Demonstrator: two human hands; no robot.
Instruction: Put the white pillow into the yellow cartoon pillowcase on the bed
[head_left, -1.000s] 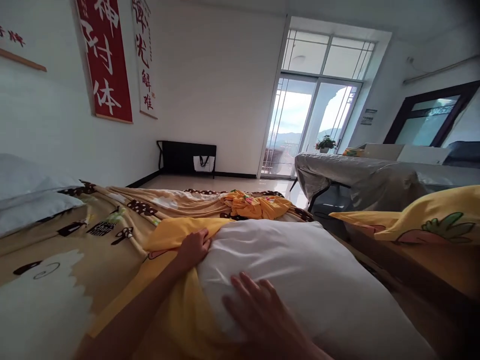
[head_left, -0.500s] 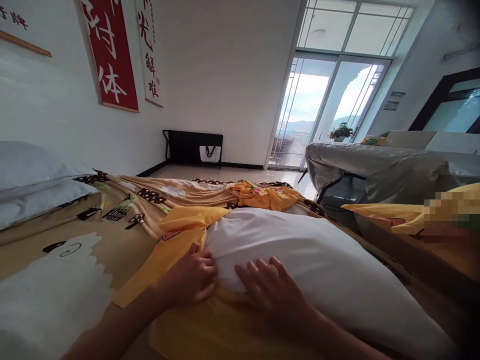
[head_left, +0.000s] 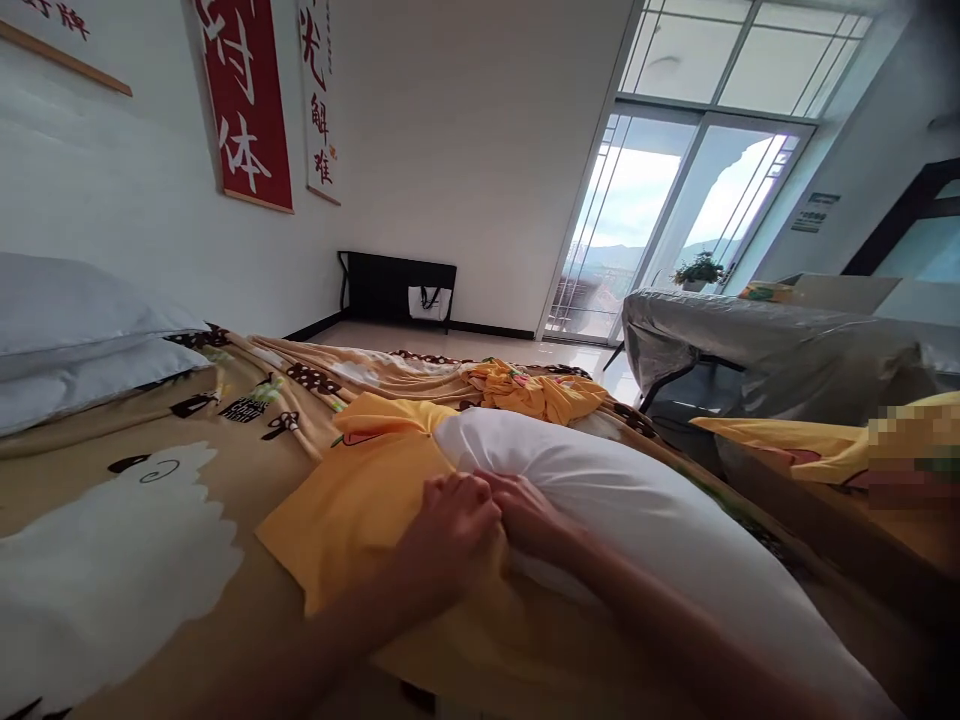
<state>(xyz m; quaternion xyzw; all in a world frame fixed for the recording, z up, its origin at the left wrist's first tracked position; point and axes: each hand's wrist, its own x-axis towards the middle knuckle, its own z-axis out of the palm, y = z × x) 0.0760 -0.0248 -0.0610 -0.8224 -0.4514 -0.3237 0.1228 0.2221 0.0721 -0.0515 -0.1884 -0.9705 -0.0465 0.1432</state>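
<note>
A plump white pillow [head_left: 637,500] lies on the bed, its near-left end inside a yellow pillowcase [head_left: 367,500]. My left hand [head_left: 461,515] is closed on the pillowcase's edge where it meets the pillow. Right beside it, my right hand [head_left: 529,510] is closed with its fingers pressed into the white pillow, and creases spread out from there. The knuckles of both hands almost touch. The fingertips of both are hidden in the fabric, so I cannot tell whether the right one also grips the pillowcase.
The bed has a tan patterned blanket [head_left: 292,400]. White pillows [head_left: 90,310] are stacked at left; crumpled yellow cloth [head_left: 536,390] lies at the far edge. A plastic-covered table [head_left: 720,320] stands at right, near more yellow fabric [head_left: 795,445] and a cardboard box edge [head_left: 825,510].
The left hand has moved right, drawing the pillowcase further over the pillow's end. My right hand has gone from loosely spread on the pillow to closed, next to the left.
</note>
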